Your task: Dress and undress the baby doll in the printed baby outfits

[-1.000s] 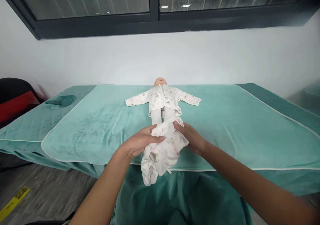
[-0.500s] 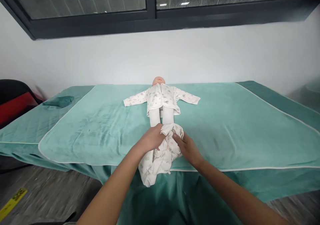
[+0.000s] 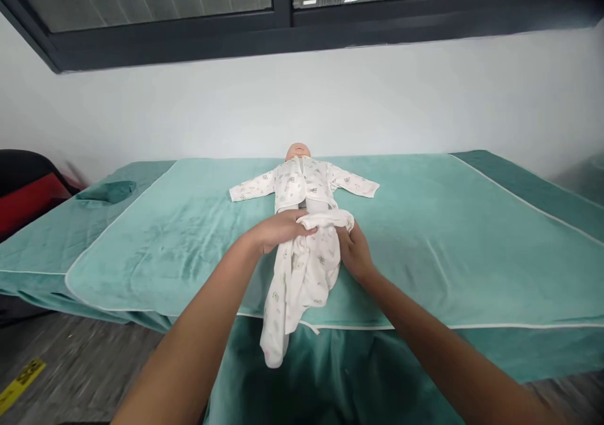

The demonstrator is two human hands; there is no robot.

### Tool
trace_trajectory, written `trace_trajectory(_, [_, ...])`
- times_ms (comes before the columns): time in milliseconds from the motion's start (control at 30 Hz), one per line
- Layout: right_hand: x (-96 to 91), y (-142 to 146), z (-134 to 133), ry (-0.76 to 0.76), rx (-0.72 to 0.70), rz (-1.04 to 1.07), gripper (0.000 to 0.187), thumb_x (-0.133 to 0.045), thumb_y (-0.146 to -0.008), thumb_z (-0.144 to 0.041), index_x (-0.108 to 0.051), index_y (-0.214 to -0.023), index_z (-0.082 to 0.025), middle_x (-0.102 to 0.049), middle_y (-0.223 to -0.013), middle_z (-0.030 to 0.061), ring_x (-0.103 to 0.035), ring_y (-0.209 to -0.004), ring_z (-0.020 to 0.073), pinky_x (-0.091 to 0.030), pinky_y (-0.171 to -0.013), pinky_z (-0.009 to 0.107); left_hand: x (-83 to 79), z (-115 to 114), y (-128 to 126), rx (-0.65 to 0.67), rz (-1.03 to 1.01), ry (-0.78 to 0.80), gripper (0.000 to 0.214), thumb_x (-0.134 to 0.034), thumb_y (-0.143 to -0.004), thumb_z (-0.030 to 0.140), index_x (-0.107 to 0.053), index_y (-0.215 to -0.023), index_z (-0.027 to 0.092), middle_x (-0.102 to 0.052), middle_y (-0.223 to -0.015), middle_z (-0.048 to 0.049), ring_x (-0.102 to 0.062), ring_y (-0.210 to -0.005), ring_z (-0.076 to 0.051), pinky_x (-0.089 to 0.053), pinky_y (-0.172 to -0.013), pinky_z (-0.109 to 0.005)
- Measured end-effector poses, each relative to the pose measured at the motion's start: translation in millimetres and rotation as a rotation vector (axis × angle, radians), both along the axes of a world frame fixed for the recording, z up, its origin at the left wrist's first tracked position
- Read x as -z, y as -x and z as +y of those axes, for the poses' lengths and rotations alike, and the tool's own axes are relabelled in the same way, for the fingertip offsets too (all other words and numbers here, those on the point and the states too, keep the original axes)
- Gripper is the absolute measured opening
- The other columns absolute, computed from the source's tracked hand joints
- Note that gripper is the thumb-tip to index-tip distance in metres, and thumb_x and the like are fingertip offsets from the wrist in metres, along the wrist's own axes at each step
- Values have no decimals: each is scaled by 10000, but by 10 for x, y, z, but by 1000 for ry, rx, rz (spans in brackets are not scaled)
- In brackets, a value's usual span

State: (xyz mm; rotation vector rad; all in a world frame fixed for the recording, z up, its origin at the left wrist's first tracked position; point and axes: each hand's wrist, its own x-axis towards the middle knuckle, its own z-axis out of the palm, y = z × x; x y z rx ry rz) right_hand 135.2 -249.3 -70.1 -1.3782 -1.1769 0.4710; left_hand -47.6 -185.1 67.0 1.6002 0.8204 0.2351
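Note:
A baby doll lies on its back with its head toward the wall. It wears a white printed jacket with both sleeves spread wide. White printed baby pants cover most of its legs, and one pant leg hangs over the bed's front edge. My left hand grips the waistband's left side between thumb and fingers. On the right side of the waistband, my right hand is closed on the cloth, its fingertips partly hidden. A short strip of the doll's white legs shows below the jacket.
The doll rests on a green velvety bed cover with white piping. A face hole lies at the bed's left end, beside a black and red chair. Behind are a white wall and a dark window frame.
Both hands have moved up toward the jacket, drawing the pants' waistband higher over the doll's legs. The bunched cloth has stretched out longer.

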Motion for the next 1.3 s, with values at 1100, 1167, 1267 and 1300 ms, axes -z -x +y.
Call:
trace_trajectory(1100, [-92,-381,1129,53,55,101,465,-473,-910,-539,-658,-1195,-220,-657,-1294,104,-566,-1209,282,-379,-1067,456,403,791,-694,-508,-15,-628,156,-509,-710,96,-579,-804,199,-650,-803,-2,-595,-823,-194,-442,-822,-316])
trace_trajectory(1167, [-79,-467,1156,65,59,48,442,-493,-899,-534,-676,-1150,-219,-682,-1246,102,-578,-1177,289,-395,-1046,452,471,805,-700,-542,-37,-652,176,-505,-715,99,-594,-828,199,-673,-883,-10,-604,-896,-204,-432,-857,-317])
trace_trajectory(1267, [-77,-595,1188,73,82,-61,393,-530,-878,-513,-695,-1074,-216,-709,-1175,99,-595,-1109,301,-416,-1006,455,543,810,-676,-583,-75,-629,190,-499,-717,96,-599,-844,197,-686,-943,-14,-605,-936,-202,-434,-868,-302])
trace_trajectory(1300, [-80,-624,1202,75,94,-94,379,-533,-875,-509,-694,-1054,-215,-713,-1151,101,-599,-1079,302,-423,-988,458,554,813,-673,-595,-86,-620,193,-497,-715,93,-597,-843,196,-688,-952,-14,-604,-937,-199,-436,-871,-298])
